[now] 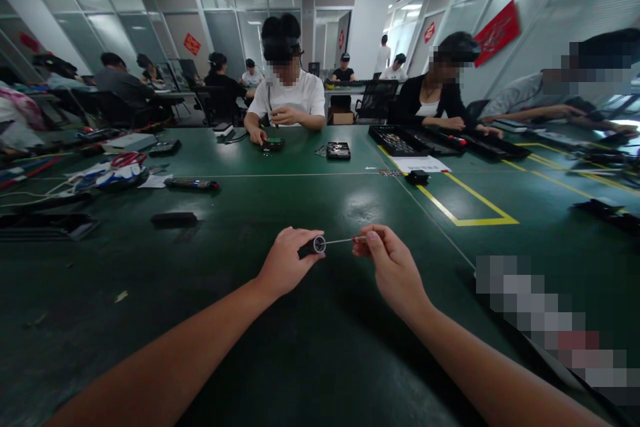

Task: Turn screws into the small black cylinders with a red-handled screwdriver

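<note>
In the middle of the head view, my left hand [290, 259] is closed around a short black tube [307, 249]. Its round end, with a silvery rim, faces right; what is inside cannot be made out. My right hand [393, 265] pinches a slim screwdriver [340, 241] by its reddish handle. The thin metal shaft points left, and its tip meets or enters the tube's round end; the exact contact is too small to see. Both hands are just above the green tabletop [330, 347].
A dark oblong case [174, 219] and a pen-like black tool [193, 184] lie to the left. Farther off are a small black block [417, 177], a parts box [339, 150] and a yellow tape outline [485, 221]. Across the table a person in white [287, 97] handles a green board.
</note>
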